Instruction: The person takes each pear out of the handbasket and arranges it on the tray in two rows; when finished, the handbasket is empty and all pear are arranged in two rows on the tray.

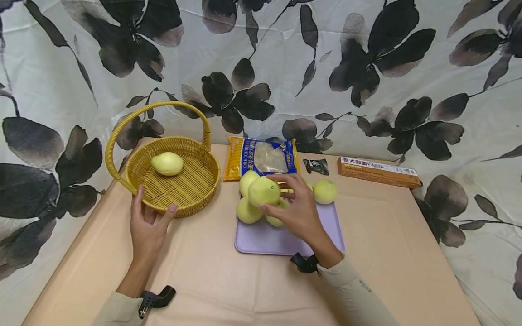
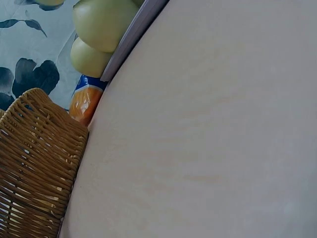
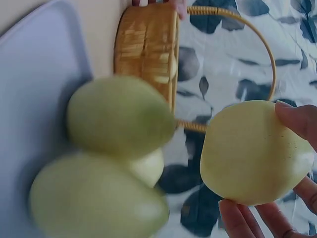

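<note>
My right hand (image 1: 295, 206) pinches a pale yellow-green fruit (image 1: 264, 192), like a small smooth melon, between thumb and fingers. It is held above more such fruit (image 1: 248, 211) grouped on a lilac tray (image 1: 261, 246). In the right wrist view, the gripped fruit (image 3: 255, 153) shows fine dark specks. My left hand (image 1: 148, 231) rests on the near side of a yellow wicker basket (image 1: 200, 208), thumb and fingers spread against its wall and rim. One fruit (image 1: 167, 163) lies inside the basket. The left wrist view shows the basket's woven wall (image 2: 39, 168), with the hand out of view.
Behind the tray lies a pasta bag (image 1: 267, 156), blue and yellow. To its right are a small black packet (image 1: 316, 166) and a long orange-brown pasta box (image 1: 377, 172). The basket's tall handle (image 1: 163, 103) arches upward. A floral cloth (image 1: 285, 68) hangs behind the table.
</note>
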### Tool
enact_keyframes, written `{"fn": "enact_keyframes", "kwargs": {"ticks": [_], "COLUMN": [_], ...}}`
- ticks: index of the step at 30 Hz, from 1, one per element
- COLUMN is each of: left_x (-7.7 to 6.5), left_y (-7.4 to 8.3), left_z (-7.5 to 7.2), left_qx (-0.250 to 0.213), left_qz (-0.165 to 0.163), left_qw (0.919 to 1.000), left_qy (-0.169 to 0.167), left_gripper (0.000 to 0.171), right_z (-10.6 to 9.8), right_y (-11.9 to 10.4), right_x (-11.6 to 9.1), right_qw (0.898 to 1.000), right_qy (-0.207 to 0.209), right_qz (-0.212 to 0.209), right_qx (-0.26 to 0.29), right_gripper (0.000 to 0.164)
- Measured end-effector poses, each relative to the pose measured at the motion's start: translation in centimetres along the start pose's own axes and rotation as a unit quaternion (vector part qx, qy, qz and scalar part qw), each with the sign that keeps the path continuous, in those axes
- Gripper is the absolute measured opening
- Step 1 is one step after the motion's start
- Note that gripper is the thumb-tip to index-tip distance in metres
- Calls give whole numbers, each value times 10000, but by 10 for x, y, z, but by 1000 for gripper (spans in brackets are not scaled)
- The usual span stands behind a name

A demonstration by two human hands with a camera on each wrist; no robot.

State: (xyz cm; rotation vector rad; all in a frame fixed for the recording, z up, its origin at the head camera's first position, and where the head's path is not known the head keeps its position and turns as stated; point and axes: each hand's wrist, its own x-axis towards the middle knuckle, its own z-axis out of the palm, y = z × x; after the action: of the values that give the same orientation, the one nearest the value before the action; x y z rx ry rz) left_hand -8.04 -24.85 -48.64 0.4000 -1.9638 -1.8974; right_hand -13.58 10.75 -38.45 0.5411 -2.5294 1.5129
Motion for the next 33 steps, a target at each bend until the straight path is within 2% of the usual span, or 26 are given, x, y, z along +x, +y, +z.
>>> {"fn": "enact_keyframes", "kwargs": {"ticks": [9, 14, 20, 25, 33], "left_x": [-1, -1, -1, -1, -2], "left_y": [2, 2, 1, 1, 2], "left_z": [1, 1, 1, 0, 0], "left_qx": [75, -11, -113, -33, 11], "left_qz": [50, 70, 61, 139, 113], "left_qw": [10000, 10000, 9999, 9999, 9999], "left_qy": [-30, -55, -61, -81, -50], "left_gripper": [103, 102, 103, 103, 103], "right_z": [-48, -63, -65, -58, -48], "right_y": [26, 45, 68, 84, 94], "right_x": [-30, -43, -50, -51, -47], "right_qw": [9954, 9908, 9871, 9871, 9852], "right_qy": [684, 742, 528, 270, 52], "right_qz": [522, 914, 1231, 1266, 1389], "right_qx": [-426, -675, -877, -942, -1001], "right_gripper": [70, 70, 68, 69, 70]}}
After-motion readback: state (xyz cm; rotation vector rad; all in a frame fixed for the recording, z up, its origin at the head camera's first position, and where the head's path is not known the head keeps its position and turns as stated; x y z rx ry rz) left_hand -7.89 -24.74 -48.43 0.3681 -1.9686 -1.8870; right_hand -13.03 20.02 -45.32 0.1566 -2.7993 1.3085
